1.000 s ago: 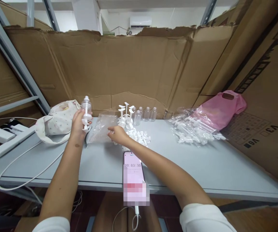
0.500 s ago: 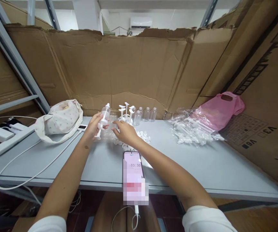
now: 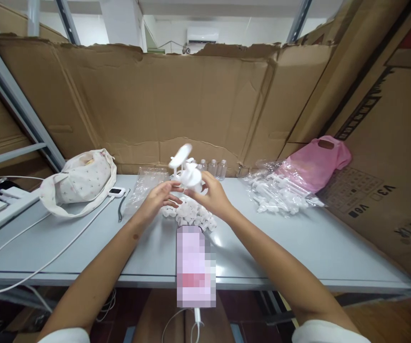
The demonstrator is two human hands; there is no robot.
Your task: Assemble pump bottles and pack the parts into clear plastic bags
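A wall of torn cardboard point(image 3: 177, 100) stood behind my grey table point(image 3: 298, 247), which carried everything else. At the far right of the table lay a pink plastic bag point(image 3: 316, 162), with a clear bag of white pump parts point(image 3: 280, 195) spilling out beside it. At the far left sat a white cloth bag point(image 3: 80, 181), a white cable point(image 3: 48, 257) trailing across the table from that side. Close to me lay a phone point(image 3: 195, 264), its screen blurred. Just beyond it was a heap of small white caps point(image 3: 191, 216), and an empty clear plastic bag point(image 3: 143, 186) lay to the left of that. A few small clear bottles point(image 3: 212, 166) stood in a row against the cardboard.

Above the caps, my left hand point(image 3: 159, 197) and my right hand point(image 3: 212, 193) met around a small bottle with a white pump top point(image 3: 186, 169). My right hand's fingers were curled around its body; the motion blurred it. My left hand was half open, fingertips at its underside.
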